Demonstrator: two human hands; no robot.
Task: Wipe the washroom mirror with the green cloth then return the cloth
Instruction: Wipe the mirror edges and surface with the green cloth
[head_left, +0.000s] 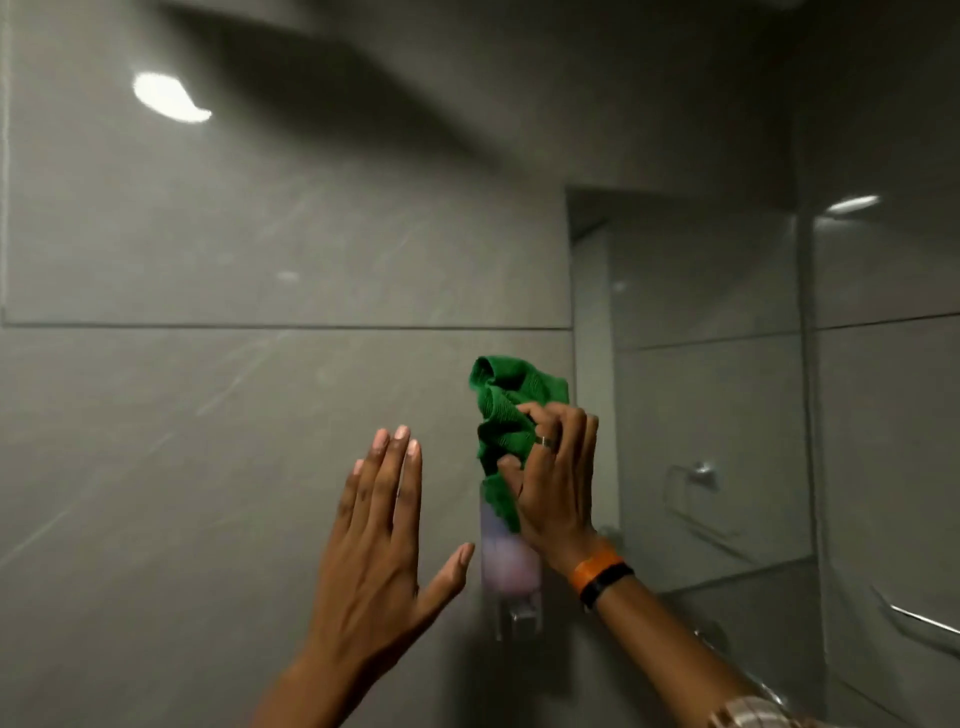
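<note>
Green cloth (501, 415) bunched against the wall right of centre, pinched in the right hand (553, 483) with thumb and curled fingers closed on its folds, lower edge hanging over the top of a clear wall-mounted dispenser (511, 571) with pale pinkish contents. Ring (544, 441) on one right finger; orange and black band (602, 571) at the right wrist, patterned sleeve edge (748, 714) at the bottom right corner. Left hand (384, 525) raised just left of the dispenser, flat and spread, fingers straight and together, thumb angled out toward the dispenser, gripping nothing; contact with the wall impossible to tell. Grey tiled wall (234, 415) across the left and centre, streaked and blurred, with a horizontal grout line and a bright light reflection (169, 98) at upper left. Mirror or glass panel (701, 338) to the right of the cloth, showing more grey tile, a second light glare (852, 203), a chrome towel holder (698, 475) and a chrome rail (919, 618) at far right. Right forearm crossing in front of the lower part of that reflective panel.
</note>
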